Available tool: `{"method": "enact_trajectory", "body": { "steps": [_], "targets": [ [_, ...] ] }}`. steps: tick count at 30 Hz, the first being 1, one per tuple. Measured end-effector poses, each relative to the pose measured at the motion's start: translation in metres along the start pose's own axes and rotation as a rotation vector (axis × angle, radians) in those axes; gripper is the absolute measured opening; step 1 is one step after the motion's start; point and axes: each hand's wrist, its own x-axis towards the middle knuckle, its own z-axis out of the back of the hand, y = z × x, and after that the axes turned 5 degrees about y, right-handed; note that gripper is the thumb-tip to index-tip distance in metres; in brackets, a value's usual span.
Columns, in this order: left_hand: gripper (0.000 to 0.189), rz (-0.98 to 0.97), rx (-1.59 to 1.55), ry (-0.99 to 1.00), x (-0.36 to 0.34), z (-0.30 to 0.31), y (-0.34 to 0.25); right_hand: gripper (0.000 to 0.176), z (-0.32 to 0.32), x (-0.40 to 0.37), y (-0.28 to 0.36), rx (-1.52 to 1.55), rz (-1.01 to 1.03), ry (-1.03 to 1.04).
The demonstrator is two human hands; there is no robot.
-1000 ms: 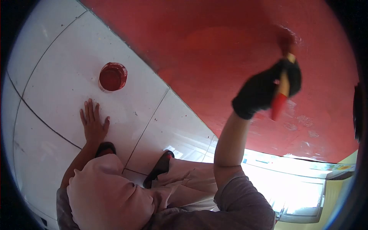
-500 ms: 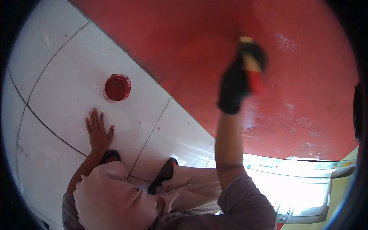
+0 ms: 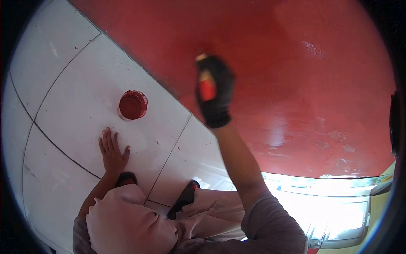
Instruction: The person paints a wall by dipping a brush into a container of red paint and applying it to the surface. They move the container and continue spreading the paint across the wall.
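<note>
My right hand (image 3: 215, 91), in a black glove, is closed around a paintbrush (image 3: 207, 88) with a red and wood-coloured handle. The brush is against or close to the red wall (image 3: 270, 55); its bristles are blurred and hard to make out. My left hand (image 3: 113, 154) is bare and lies flat on the white tiled floor (image 3: 72, 139), fingers spread. Just beyond its fingertips stands a small tub (image 3: 133, 105) of red paint, with paint smeared on its rim.
The wall's lower edge runs diagonally across the view where it meets the tiles. My dark shoes (image 3: 184, 199) are on the floor below the tub. A bright glazed door or window (image 3: 342, 220) is at the lower right. Small specks dot the tiles.
My right hand has swept left along the red wall with the paintbrush, toward the wall's lower edge. My left hand stays flat on the floor; the view has shifted slightly.
</note>
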Motion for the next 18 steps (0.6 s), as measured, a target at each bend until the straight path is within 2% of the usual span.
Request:
{"method": "enact_trajectory", "body": {
  "steps": [2,4,5,7,8,10,14,18],
  "targets": [
    [0.068,-0.006,0.014,-0.012,0.000,-0.002,0.000,0.016,0.047,0.033,-0.014,-0.059,-0.002,-0.142],
    [0.068,-0.015,0.026,-0.025,0.001,-0.002,-0.001,0.016,0.089,0.065,-0.009,-0.233,0.130,-0.438],
    [0.068,-0.001,0.030,0.002,0.001,0.000,-0.001,0.016,0.103,0.073,-0.005,-0.235,0.131,-0.439],
    [0.068,0.011,0.031,0.030,0.002,-0.001,-0.002,0.016,0.123,0.079,0.003,-0.492,0.273,-0.511],
    [0.068,0.000,0.030,0.019,0.001,-0.003,-0.001,0.011,0.115,0.077,-0.003,-0.447,0.262,-0.484],
    [0.068,-0.012,0.033,0.003,0.001,-0.003,0.000,0.011,0.080,0.058,0.001,-0.509,0.018,-0.187],
    [0.068,0.006,0.029,0.015,0.000,0.001,-0.002,0.022,-0.029,-0.003,0.005,-0.365,0.020,0.094],
    [0.068,-0.017,0.013,-0.034,-0.001,-0.004,0.001,0.021,-0.022,0.009,0.018,-0.157,-0.073,0.212]
  ]
}}
